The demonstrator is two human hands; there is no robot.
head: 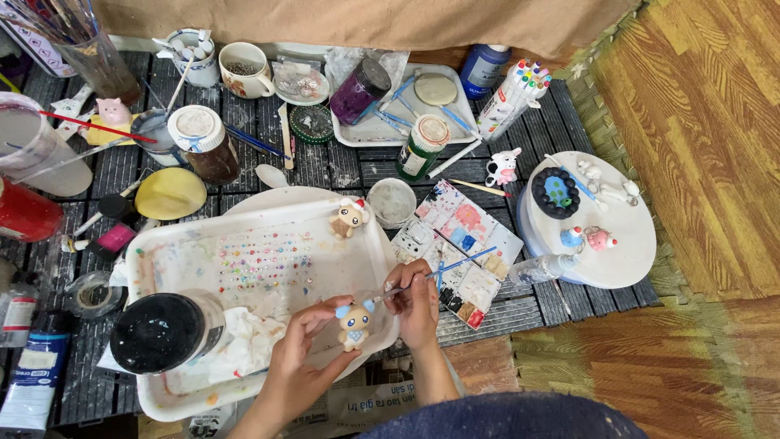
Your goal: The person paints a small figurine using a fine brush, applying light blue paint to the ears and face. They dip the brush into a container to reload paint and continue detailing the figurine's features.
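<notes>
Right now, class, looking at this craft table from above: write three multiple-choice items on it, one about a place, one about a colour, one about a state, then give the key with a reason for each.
1. Where does the second tan figurine stand?
A. On the far rim of the white tray
B. On the round white stand
C. On the wooden floor

2. What colour are the ears of the figurine held by the left hand?
A. Red
B. Blue
C. Green

3. What is the state of the right hand?
A. Lying open and flat
B. Closed on a thin brush
C. Resting on the black jar lid

Key: 1 A, it sits at the tray's far edge, beside the paint palette. 2 B, both ears show blue. 3 B, the fingers pinch the blue-handled brush, its tip toward the held figurine.
</notes>
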